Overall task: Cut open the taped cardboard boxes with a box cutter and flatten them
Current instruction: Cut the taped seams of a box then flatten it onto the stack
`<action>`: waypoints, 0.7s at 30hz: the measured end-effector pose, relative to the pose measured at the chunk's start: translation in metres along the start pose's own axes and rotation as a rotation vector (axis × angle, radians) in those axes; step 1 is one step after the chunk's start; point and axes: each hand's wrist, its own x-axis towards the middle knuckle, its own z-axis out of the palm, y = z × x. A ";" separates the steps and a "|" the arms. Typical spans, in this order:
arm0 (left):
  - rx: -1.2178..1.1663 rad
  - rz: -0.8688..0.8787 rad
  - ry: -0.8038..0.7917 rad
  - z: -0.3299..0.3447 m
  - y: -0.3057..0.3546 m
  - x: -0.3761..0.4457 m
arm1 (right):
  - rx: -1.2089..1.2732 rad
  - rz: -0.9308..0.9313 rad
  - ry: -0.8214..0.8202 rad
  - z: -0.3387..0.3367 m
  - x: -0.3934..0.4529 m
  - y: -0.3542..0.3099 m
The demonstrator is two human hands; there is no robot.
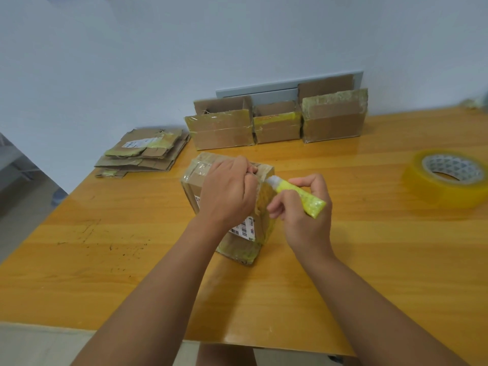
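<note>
At the centre of the frame, the taped box (232, 207) is resting on the wooden table (369, 260), tilted, with its printed label facing up and toward the camera. The left hand (227, 191) is lying over the top of this box, fingers curled down over the far upper edge and gripping it. The right hand (303, 207) is holding the yellow box cutter (299, 198), fingers and thumb wrapped round the handle. The pale tip of the cutter is meeting the box at its upper right edge, just beside the left fingertips. Whether the blade is entering the tape cannot be told from this view.

Judged status: this box is being cut now; yellowish tape is covering its right side and lower corner, and its flaps are not open.

At the right edge of the frame, a roll of tape (446, 178) is lying flat on the table, well apart from the hands.

At the centre left, beyond the box, a stack of flattened cardboard (145, 154) is lying at the table's edge. This is reading as finished work; the piece count cannot be told.

At the upper centre, 3 upright boxes (277, 125) are standing in a row against the wall, touching one another, with tape showing on their fronts. These are judged to be remaining, so the task is appearing partly complete, with 4 boxes left including the 1 in hand.
</note>
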 end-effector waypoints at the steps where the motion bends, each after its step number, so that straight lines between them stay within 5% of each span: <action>1: 0.002 0.003 0.002 0.000 -0.001 0.000 | -0.004 0.020 0.006 0.001 0.002 0.000; 6: -0.002 -0.001 0.010 0.000 -0.001 0.000 | -0.022 0.020 -0.092 0.005 -0.005 0.002; 21: 0.017 -0.053 0.084 0.008 0.003 0.003 | -0.005 0.037 -0.024 0.002 -0.001 0.002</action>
